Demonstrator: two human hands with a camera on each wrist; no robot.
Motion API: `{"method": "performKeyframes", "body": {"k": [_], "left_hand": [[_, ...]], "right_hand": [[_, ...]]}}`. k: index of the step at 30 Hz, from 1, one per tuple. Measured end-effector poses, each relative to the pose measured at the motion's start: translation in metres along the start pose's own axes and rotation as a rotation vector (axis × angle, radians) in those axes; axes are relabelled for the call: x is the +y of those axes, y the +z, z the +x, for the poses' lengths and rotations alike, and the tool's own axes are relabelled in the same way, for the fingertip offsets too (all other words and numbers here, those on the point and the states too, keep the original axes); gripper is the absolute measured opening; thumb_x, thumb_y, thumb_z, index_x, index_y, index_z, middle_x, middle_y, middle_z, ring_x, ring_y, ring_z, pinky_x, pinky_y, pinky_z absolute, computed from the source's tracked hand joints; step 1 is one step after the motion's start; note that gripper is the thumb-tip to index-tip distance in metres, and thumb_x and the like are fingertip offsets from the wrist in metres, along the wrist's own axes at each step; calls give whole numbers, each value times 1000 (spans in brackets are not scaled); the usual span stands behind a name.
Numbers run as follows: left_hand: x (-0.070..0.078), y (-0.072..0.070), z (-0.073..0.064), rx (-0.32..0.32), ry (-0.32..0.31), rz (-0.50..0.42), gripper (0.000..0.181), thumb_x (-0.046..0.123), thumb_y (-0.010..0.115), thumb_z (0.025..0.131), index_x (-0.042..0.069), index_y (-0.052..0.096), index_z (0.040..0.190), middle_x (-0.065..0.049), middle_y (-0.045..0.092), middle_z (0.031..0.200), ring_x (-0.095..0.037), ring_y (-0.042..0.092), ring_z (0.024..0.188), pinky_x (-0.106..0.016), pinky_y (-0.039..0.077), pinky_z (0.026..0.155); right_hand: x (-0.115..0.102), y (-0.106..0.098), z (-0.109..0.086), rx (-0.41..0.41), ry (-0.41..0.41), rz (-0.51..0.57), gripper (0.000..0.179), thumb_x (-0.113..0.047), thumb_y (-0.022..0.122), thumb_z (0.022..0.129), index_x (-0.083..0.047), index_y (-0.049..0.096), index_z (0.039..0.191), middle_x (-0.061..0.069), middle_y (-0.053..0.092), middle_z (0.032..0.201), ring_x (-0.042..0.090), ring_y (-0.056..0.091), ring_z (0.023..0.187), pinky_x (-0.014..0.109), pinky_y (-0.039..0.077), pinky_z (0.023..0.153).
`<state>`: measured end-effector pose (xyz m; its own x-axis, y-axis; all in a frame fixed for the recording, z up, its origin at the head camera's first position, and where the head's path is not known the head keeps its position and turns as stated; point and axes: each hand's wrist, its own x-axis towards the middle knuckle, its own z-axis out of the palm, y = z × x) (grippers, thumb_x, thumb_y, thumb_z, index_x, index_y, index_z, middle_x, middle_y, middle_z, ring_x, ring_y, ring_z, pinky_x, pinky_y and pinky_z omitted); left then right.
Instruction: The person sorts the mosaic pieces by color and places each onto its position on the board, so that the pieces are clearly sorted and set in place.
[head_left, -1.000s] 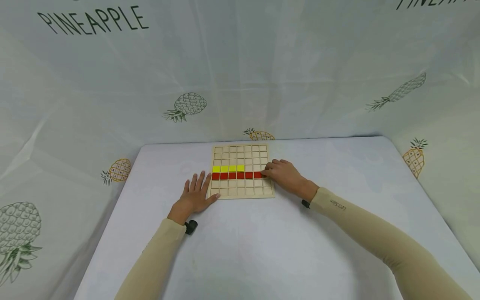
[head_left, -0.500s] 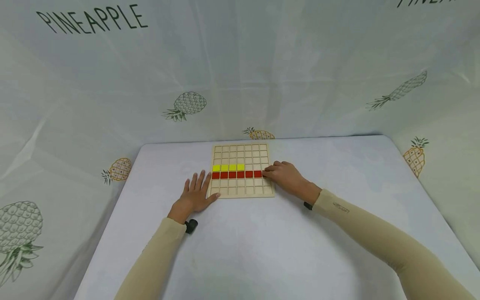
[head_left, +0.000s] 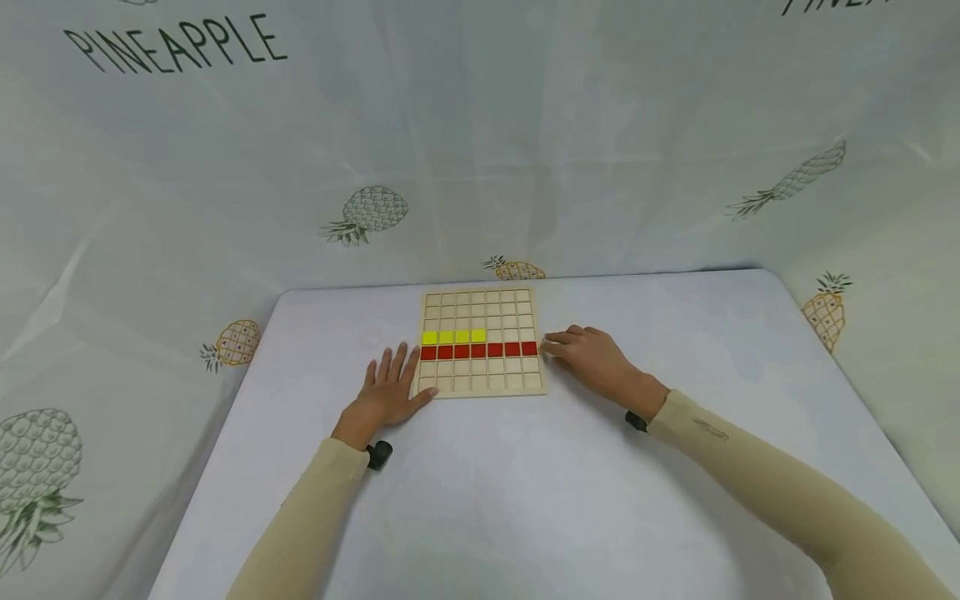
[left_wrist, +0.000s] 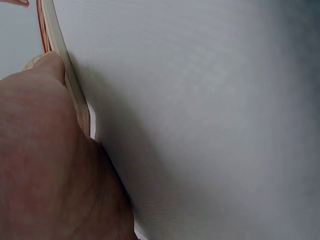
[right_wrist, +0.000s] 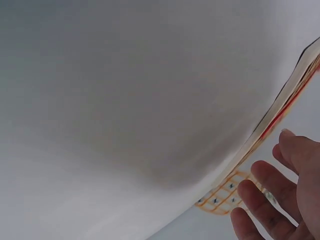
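A pale wooden grid board lies flat near the back of the table. Across one of its rows runs a full line of red square tiles. The row behind holds several yellow square tiles at its left end. My left hand rests with spread fingers at the board's left edge, its thumb on the front left corner; the left wrist view shows that thumb against the board's side. Just off the right edge is my right hand, fingers loosely bent with nothing between them, as the right wrist view also shows.
The white table carries the board near its far edge. Behind it hangs a pale curtain printed with pineapples. A black wrist camera sits under the left wrist, and another black camera under the right.
My right hand has drawn back to the right, off the red row's right end, where a red tile now shows in the last square. The left hand has stayed in place.
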<state>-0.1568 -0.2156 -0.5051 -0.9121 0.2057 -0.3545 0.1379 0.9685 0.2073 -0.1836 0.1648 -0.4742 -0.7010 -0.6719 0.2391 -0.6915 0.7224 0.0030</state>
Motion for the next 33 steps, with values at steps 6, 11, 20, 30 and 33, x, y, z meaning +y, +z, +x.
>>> {"method": "performKeyframes", "body": {"k": [6, 11, 20, 30, 33], "left_hand": [[-2, 1, 0, -9, -15, 9, 94, 61, 44, 107, 8, -1, 171, -20, -10, 177, -45, -10, 162, -63, -5, 129], [-5, 0, -1, -7, -12, 13, 95, 61, 45, 106, 8, -1, 171, -20, -10, 177, -45, -9, 162, -63, -4, 128], [-5, -3, -7, -9, -13, 9, 96, 62, 45, 106, 8, 0, 171, -20, -9, 177, -46, -8, 162, -63, -5, 128], [-1, -11, -18, 9, 6, -37, 92, 55, 48, 107, 6, 3, 170, -23, -6, 176, -48, -7, 161, -64, -4, 128], [0, -16, -23, 22, 32, -54, 90, 52, 50, 107, 3, 8, 170, -25, -1, 176, -49, -2, 161, -66, 0, 128]], "right_hand": [[12, -5, -20, 33, 55, 34, 34, -7, 83, 91, -7, 77, 125, 13, 75, 131, 32, 72, 113, 49, 60, 92], [25, -9, -38, 58, 102, 58, 34, -5, 82, 91, -4, 77, 125, 15, 74, 130, 34, 72, 112, 52, 60, 92], [50, -16, -69, 145, 146, 76, 34, -1, 82, 89, -1, 77, 123, 18, 74, 128, 39, 72, 106, 54, 61, 85], [75, -23, -96, 196, 222, 39, 33, -1, 83, 87, 2, 78, 120, 22, 76, 122, 42, 72, 102, 55, 61, 72], [82, -24, -104, 214, 251, 22, 33, -4, 83, 87, 2, 78, 119, 22, 76, 120, 43, 72, 100, 55, 60, 69]]}}
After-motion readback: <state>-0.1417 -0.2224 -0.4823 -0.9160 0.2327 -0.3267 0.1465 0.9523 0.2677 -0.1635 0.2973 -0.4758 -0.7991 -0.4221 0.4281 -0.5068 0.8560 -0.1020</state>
